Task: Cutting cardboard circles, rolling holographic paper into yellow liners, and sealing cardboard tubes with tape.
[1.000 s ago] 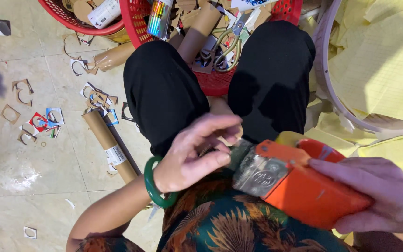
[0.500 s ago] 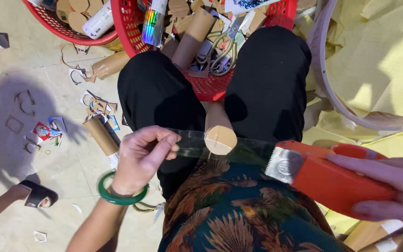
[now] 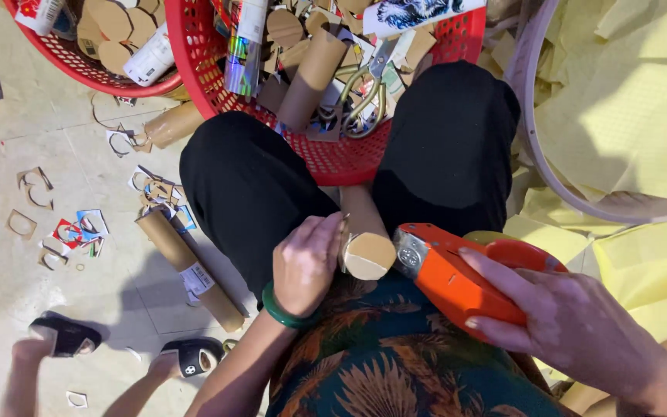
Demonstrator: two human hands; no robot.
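Cardboard tube (image 3: 364,235) wedged between black-trousered knees, long axis running away from body, capped end facing camera. Left hand (image 3: 308,262) curled against tube's side. Right hand (image 3: 573,324) clasped around orange tape dispenser (image 3: 457,274), nose touching cap.

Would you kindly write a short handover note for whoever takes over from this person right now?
Left hand: gripping the short brown cardboard tube on the lap, between the knees.
Right hand: holding the orange tape dispenser, its metal nose against the tube's capped end.
Done: a round cardboard disc covers that end.
Left: whether the tape is fixed cannot be seen.
Nearby: red plastic basket of tubes and scissors, and a long tube on the floor.
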